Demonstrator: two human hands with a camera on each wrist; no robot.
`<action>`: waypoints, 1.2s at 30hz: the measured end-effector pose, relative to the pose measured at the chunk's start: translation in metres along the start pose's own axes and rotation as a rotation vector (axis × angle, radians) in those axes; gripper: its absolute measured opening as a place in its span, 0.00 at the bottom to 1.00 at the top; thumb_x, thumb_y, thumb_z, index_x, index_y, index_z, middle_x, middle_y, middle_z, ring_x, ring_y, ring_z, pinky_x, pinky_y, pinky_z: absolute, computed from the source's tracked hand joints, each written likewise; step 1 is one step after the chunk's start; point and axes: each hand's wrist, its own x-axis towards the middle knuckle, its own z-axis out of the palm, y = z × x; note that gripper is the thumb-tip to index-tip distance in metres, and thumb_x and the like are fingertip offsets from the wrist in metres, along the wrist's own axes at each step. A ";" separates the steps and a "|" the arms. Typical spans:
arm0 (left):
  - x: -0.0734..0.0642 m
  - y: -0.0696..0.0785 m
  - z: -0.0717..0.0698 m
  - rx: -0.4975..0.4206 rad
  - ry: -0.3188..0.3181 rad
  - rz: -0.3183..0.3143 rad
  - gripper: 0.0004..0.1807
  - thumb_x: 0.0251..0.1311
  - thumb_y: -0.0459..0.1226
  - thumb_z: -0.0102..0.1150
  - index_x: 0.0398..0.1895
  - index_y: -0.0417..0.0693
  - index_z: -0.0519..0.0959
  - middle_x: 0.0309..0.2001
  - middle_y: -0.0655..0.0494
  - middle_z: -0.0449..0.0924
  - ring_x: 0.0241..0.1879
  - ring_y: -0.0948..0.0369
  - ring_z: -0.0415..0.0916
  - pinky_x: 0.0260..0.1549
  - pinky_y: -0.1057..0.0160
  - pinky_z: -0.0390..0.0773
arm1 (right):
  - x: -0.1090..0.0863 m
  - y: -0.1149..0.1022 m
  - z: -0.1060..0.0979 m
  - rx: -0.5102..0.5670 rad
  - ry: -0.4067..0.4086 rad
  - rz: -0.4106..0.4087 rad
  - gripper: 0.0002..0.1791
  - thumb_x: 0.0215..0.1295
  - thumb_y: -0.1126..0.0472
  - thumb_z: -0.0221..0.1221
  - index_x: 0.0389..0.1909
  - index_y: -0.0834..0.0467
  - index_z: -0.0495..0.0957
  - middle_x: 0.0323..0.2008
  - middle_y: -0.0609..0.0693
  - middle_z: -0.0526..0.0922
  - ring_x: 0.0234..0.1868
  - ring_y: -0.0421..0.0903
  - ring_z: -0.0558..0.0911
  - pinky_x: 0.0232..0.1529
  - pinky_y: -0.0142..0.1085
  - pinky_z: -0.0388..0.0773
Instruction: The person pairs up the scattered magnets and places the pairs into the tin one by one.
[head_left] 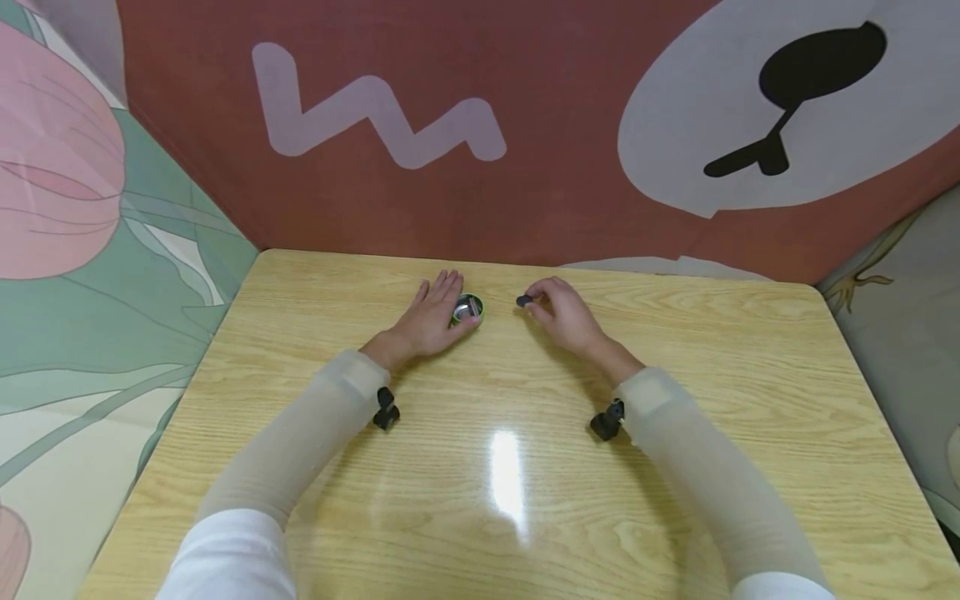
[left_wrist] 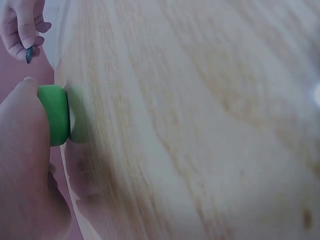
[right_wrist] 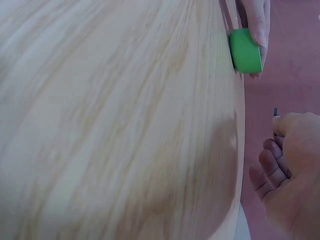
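Note:
A small round green container (head_left: 481, 310), with something shiny and silvery inside, stands near the far edge of the table. My left hand (head_left: 431, 318) holds it between thumb and forefinger, the thumb along its near side and the straight fingers reaching past its left side. Its smooth green wall (left_wrist: 55, 115) shows beside the hand in the left wrist view. To the right, my right hand (head_left: 566, 315) pinches a small, thin, dark disc-like piece (head_left: 523, 300) between thumb and fingertips, apart from the container. The right wrist view shows only an edge of that piece (right_wrist: 275, 112).
Both hands work over a light wood-grain table (head_left: 480, 400). Behind its far edge hangs a red-brown printed cloth (head_left: 525, 200), and a floral cloth (head_left: 172, 275) covers the left side. Small black cameras (head_left: 386, 410) are strapped at the wrists.

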 end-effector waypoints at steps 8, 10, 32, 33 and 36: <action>0.000 0.002 -0.003 0.002 -0.007 0.007 0.48 0.76 0.63 0.34 0.82 0.38 0.37 0.82 0.43 0.34 0.81 0.52 0.27 0.77 0.51 0.31 | 0.005 -0.004 0.005 0.016 0.021 -0.005 0.13 0.74 0.65 0.60 0.53 0.68 0.77 0.48 0.61 0.79 0.47 0.56 0.80 0.51 0.48 0.79; 0.000 0.003 -0.002 0.005 -0.003 0.011 0.48 0.76 0.63 0.35 0.82 0.37 0.37 0.82 0.42 0.34 0.81 0.51 0.27 0.77 0.50 0.31 | 0.005 -0.006 0.006 0.027 0.019 -0.005 0.13 0.74 0.64 0.60 0.53 0.68 0.78 0.48 0.61 0.79 0.47 0.56 0.80 0.50 0.48 0.79; 0.000 0.002 -0.001 0.004 0.000 0.018 0.50 0.76 0.64 0.34 0.81 0.35 0.38 0.82 0.40 0.34 0.81 0.50 0.27 0.77 0.54 0.32 | 0.021 -0.027 0.022 0.052 -0.029 -0.020 0.11 0.75 0.64 0.59 0.52 0.66 0.78 0.45 0.58 0.80 0.47 0.52 0.81 0.50 0.43 0.80; 0.000 0.002 -0.001 0.005 0.001 0.019 0.50 0.76 0.64 0.34 0.81 0.35 0.38 0.82 0.40 0.34 0.81 0.50 0.27 0.77 0.54 0.32 | 0.021 -0.028 0.023 0.054 -0.028 -0.022 0.11 0.74 0.64 0.59 0.52 0.66 0.78 0.45 0.58 0.80 0.47 0.52 0.81 0.50 0.43 0.80; 0.000 0.001 -0.001 0.008 0.004 0.020 0.49 0.76 0.63 0.34 0.81 0.35 0.38 0.82 0.40 0.34 0.81 0.50 0.28 0.77 0.54 0.32 | 0.023 -0.030 0.024 0.057 -0.030 -0.019 0.11 0.75 0.64 0.59 0.52 0.66 0.78 0.46 0.57 0.80 0.47 0.51 0.81 0.50 0.42 0.80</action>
